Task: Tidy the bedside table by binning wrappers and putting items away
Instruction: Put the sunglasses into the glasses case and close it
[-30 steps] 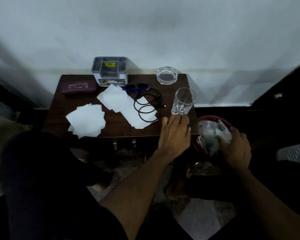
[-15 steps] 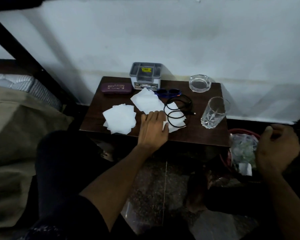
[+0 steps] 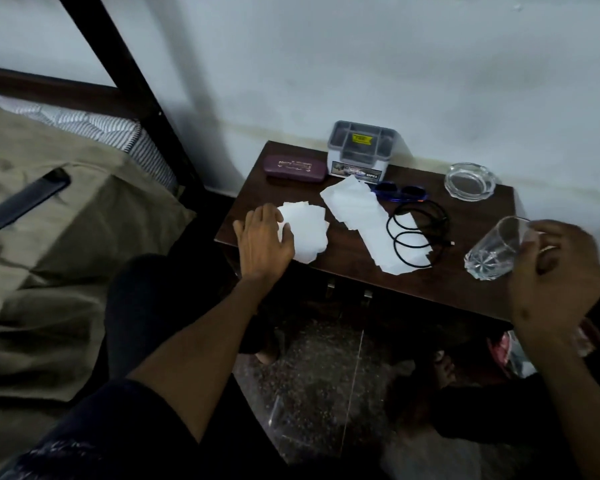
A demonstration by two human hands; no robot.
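White paper sheets (image 3: pixel 305 233) still on tabletop (image 3: pixel 465 285); my left hand (image 3: pixel 262 242) fingers spread on them. Right hand (image 3: pixel 555 275) fingers wrapped round glass (image 3: pixel 496 251). Cable (image 3: pixel 418 233), sunglasses (image 3: pixel 400 195), case (image 3: pixel 295 168) left, so plenty to go.

Your left hand (image 3: pixel 262 242) now lies on the left stack of white paper sheets (image 3: pixel 305 232), away from the black coiled cable (image 3: pixel 417 233); your right hand (image 3: pixel 555 271) now grips the clear faceted drinking glass (image 3: pixel 496 249).

A single head-worn wide view looks steeply down, close over the bedside table (image 3: pixel 465 216).
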